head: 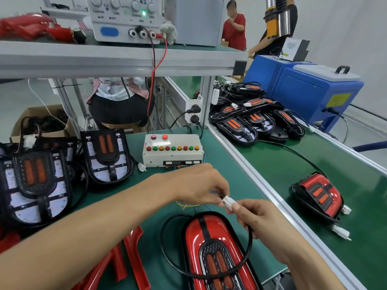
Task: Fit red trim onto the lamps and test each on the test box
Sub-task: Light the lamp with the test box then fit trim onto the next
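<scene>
Right hand (253, 214) pinches the white plug (228, 203) of the trimmed lamp (211, 248) lying near, while left hand (201, 185) pinches the mating connector just left; test box (172, 150) sits farther off on the bench (209, 176).

Cut off by bottom edge: trimmed lamp (217, 254) and loose red trim pieces (127, 262). Blurred: red parts (31, 26) on upper shelf (117, 57).

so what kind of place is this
Most likely a lamp assembly and test line in a factory: a test box with coloured indicator lights, a bench power supply on the shelf, and batches of lamps piled on a green conveyor.
</scene>
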`<action>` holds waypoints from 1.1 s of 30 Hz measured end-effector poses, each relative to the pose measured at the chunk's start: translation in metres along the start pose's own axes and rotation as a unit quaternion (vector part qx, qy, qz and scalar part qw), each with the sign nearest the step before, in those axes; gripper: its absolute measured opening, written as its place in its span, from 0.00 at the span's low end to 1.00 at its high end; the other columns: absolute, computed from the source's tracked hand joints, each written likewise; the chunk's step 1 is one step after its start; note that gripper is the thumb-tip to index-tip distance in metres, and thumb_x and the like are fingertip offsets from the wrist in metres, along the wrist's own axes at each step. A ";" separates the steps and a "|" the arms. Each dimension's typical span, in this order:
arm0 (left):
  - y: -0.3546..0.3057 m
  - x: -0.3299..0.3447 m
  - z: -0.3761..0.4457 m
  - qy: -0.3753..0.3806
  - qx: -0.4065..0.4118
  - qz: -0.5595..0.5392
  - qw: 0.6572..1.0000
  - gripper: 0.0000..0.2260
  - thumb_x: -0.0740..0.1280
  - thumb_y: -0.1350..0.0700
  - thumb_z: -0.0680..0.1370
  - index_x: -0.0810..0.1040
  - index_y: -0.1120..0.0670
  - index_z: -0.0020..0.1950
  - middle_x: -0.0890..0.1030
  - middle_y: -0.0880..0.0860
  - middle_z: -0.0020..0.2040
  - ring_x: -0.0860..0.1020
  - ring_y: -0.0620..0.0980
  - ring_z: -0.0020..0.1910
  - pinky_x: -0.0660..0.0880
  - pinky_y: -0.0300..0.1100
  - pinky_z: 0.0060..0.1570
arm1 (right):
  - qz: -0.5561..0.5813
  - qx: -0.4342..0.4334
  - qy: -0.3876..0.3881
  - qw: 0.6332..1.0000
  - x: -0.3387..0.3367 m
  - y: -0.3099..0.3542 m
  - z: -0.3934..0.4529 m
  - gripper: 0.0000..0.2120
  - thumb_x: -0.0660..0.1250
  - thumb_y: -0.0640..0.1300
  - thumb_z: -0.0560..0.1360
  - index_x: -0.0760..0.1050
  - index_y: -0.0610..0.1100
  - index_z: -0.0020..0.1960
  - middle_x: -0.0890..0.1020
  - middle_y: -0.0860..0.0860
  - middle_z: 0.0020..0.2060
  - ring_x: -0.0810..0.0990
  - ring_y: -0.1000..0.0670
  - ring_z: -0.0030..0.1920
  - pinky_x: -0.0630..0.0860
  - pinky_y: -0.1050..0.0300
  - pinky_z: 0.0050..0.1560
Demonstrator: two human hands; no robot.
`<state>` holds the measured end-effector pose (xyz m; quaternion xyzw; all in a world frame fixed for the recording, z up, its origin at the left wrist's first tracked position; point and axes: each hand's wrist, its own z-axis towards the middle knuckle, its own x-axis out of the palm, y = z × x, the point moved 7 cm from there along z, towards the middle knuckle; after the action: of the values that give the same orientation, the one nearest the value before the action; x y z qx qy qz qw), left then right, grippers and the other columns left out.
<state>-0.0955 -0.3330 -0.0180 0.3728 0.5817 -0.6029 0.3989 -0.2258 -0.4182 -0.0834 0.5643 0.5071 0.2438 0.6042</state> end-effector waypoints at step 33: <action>0.046 0.000 -0.017 -0.075 -0.059 -0.004 0.995 0.08 0.70 0.51 0.81 0.83 0.51 0.57 0.86 0.46 0.51 0.81 0.45 0.50 0.71 0.39 0.50 | -0.038 0.018 -0.080 0.996 -0.004 0.021 -0.027 0.04 0.71 0.59 0.74 0.84 0.61 0.44 0.85 0.52 0.34 0.76 0.62 0.31 0.71 0.69 0.33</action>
<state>-0.0540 -0.3160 -0.0372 0.3006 0.5861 -0.5954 0.4601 -0.2451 -0.4049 -0.0581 0.5730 0.4823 0.1663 0.6414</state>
